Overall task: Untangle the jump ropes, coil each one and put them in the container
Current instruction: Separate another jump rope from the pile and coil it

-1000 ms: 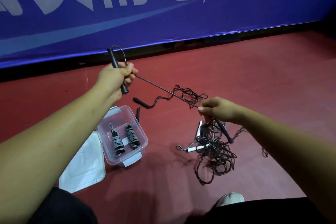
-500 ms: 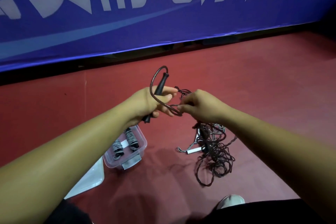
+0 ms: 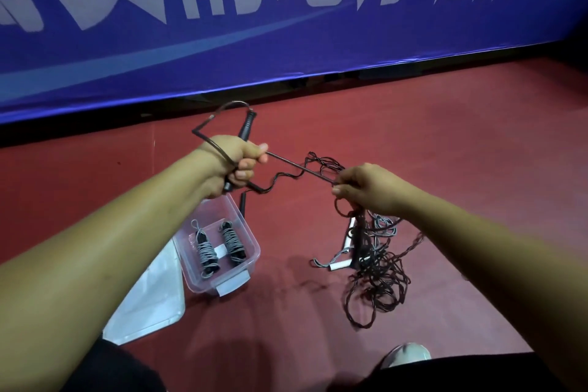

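Left grip point(image 3: 234, 157) and right grip point(image 3: 366, 188) have pulled apart: left wraps the black handle point(image 3: 246, 127), right pinches the dark rope point(image 3: 299, 167). Two coiled ropes point(image 3: 206, 253) sit in the container point(image 3: 206, 285) (the tangle point(image 3: 375, 274) on the floor point(image 3: 445, 169) still waits).

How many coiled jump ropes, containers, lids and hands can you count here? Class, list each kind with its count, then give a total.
Coiled jump ropes, in the container: 2
Container: 1
Lid, on the floor: 1
Hands: 2, the left hand and right hand, both gripping the dark rope
Total: 6
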`<control>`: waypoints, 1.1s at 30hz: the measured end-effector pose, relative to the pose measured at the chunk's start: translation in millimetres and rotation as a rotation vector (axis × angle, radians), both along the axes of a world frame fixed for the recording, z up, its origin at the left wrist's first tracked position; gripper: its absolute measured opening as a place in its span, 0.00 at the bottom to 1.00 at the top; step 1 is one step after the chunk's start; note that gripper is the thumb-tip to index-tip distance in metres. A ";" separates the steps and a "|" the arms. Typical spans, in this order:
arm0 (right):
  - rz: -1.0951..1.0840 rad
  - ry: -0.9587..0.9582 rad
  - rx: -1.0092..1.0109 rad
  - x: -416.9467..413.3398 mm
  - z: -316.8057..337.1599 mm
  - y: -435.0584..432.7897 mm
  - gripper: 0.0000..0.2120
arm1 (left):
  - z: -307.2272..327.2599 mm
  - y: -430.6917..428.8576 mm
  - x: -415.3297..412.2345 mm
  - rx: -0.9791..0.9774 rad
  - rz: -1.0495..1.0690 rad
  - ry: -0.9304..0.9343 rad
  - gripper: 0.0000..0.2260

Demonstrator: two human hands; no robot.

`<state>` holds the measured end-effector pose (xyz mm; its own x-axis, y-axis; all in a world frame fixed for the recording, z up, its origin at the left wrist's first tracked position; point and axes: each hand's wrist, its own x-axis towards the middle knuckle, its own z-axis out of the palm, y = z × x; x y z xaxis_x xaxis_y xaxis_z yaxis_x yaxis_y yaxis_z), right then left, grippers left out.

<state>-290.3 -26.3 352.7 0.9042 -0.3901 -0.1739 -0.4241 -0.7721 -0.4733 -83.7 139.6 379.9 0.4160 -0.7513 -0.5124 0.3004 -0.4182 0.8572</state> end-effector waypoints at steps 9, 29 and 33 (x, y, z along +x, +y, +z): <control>-0.335 -0.150 0.402 1.2 -6.6 4.4 0.13 | -6.5 6.4 27.4 -0.281 0.518 0.576 0.13; 0.039 -0.167 0.157 19.0 31.3 40.9 0.12 | -11.2 2.2 -36.6 -0.184 -0.128 -0.392 0.11; 0.045 -0.238 0.186 20.7 40.3 40.1 0.11 | -4.2 3.7 -41.7 -0.061 -0.360 -0.810 0.14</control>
